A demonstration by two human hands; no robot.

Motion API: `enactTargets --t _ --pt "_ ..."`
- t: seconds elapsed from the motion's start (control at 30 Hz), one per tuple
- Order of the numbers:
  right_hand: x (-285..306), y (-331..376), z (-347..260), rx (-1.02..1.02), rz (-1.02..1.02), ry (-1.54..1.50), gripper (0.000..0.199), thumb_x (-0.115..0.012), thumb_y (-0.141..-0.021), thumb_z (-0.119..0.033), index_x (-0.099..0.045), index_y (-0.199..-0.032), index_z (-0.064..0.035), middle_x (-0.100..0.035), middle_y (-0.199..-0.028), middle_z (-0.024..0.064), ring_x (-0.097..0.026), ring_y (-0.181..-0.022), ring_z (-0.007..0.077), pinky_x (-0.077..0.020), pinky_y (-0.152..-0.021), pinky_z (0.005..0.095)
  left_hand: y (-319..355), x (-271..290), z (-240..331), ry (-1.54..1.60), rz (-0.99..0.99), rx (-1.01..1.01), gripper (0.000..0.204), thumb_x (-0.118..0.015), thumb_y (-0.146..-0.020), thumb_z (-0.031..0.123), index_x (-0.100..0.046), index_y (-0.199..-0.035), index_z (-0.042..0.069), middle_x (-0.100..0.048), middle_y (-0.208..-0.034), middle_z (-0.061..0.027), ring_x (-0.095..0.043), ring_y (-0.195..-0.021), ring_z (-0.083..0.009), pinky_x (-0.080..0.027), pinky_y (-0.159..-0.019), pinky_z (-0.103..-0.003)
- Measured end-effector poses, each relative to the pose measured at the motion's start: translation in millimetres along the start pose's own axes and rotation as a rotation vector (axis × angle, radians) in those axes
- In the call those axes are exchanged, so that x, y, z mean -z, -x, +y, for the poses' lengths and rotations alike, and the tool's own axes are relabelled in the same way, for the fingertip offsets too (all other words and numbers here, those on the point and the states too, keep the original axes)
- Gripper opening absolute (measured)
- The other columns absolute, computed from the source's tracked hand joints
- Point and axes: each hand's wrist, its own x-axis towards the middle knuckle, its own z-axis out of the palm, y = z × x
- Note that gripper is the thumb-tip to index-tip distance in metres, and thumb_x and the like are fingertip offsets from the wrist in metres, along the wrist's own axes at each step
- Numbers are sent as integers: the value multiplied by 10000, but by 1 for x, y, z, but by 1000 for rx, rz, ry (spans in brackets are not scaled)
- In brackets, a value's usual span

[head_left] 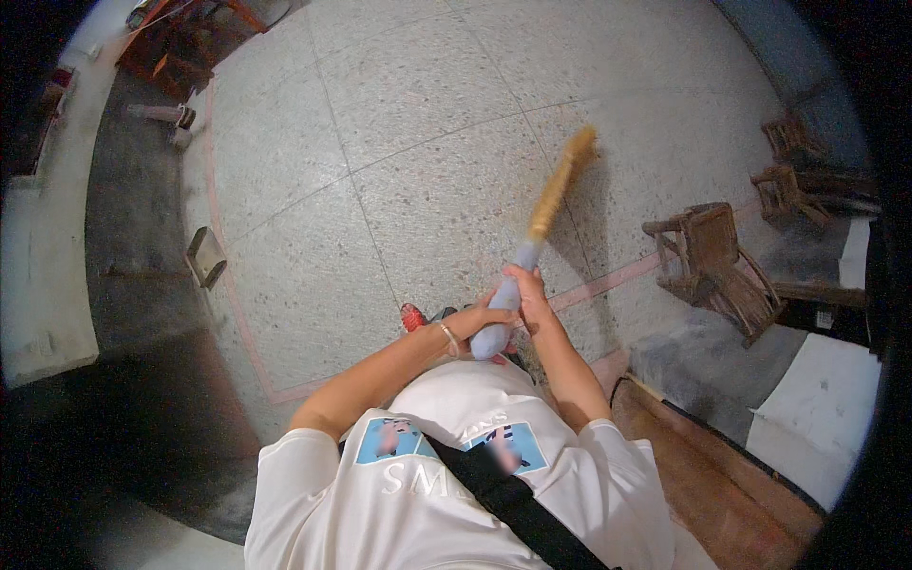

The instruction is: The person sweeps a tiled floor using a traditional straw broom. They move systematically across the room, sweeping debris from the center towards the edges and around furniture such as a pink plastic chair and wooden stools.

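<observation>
The broom (537,233) runs from the centre of the frame up and to the right, its pale blue-grey handle low and near the person's body, its yellow straw head reaching out over the speckled stone floor (408,142) toward the upper middle. The straw tip is blurred, and whether it touches the floor cannot be told. The right hand (528,296) is wrapped around the blue handle just above its middle, fingers curled closed over it. The left hand (475,321) lies against the lower part of the same handle, just beside the right hand; its fingers appear folded onto the handle, though the handle's rounded end hides much of the grasp. A thin bracelet (448,337) circles the left wrist. Both forearms come up from the lower edge and meet at the handle, above a white short-sleeved shirt (399,475) crossed by a dark strap (513,508).

A red shoe (412,315) shows just left of the left wrist. At the right of the frame stands a low wooden chair (717,266), with two more wooden chairs (793,171) beyond it in the upper right. A small dark metal box (206,255) sits on the floor at the left, beside a pink line inlaid in the stone. A brown wooden surface (703,475) fills the lower right.
</observation>
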Motion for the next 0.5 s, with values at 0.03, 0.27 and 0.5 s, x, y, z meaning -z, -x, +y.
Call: enactTargets --t 0.03,0.27,0.5 --pt "9 -1 2 -2 17 -11 319 -631 -631 -113 -453 -883 -33 -487 -739 74 -519 -603 202 -459 -512 377 -10 2 -4 36 23 39 634 -663 -742 300 -313 -1243 132 -505 -960 -99 -582 -727 -243 -525 -554 -341" --pt "32 -21 49 -172 -91 -262 268 -626 -662 -187 -500 -859 -57 -492 -691 64 -522 -583 214 -458 -498 370 -34 24 -9 -32 -13 173 433 -647 -744 272 -437 -1092 119 -547 -811 -70 -563 -648 -172 -491 -494 -297" --pt "-3 -6 -26 -143 -175 -129 354 -615 -672 -149 -439 -967 -61 -509 -698 77 -526 -551 198 -471 -482 358 -27 -20 7 -135 98 -80 682 -611 -737 136 -212 -1288 183 -497 -876 -79 -550 -656 -212 -491 -489 -337"
